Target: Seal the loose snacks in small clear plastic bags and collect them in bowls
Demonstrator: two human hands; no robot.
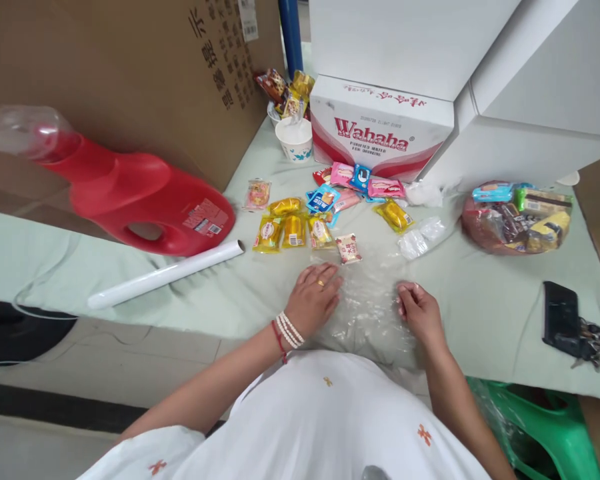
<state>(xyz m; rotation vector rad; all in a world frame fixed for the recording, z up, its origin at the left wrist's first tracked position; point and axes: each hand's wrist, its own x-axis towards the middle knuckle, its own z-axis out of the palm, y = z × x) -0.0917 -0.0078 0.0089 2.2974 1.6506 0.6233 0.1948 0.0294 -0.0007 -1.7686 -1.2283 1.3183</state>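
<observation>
A clear plastic bag (367, 307) lies spread on the table in front of me. My left hand (315, 299) rests flat on its left side, fingers stretched out. At the bag's right edge, my right hand (419, 308) is closed, thumb and fingers pinching the thin film. Just beyond the bag sits a small cream-coloured snack packet (349, 248). Several yellow-wrapped snack cakes (294, 230) lie past my left hand, and another yellow packet (394, 215) is farther right. Behind them are pink packets (386, 187) and blue packets (323, 198) in a loose pile. Folded clear plastic (423, 238) lies beyond my right hand.
A red jug (130, 190) and a white roll (167, 273) lie on the left. Paper cups (295, 141) and a Wahaha box (380, 127) stand behind. On the right are a snack-filled bowl (480, 237), a black phone-like case (561, 317) with keys, and a green stool (545, 427) below.
</observation>
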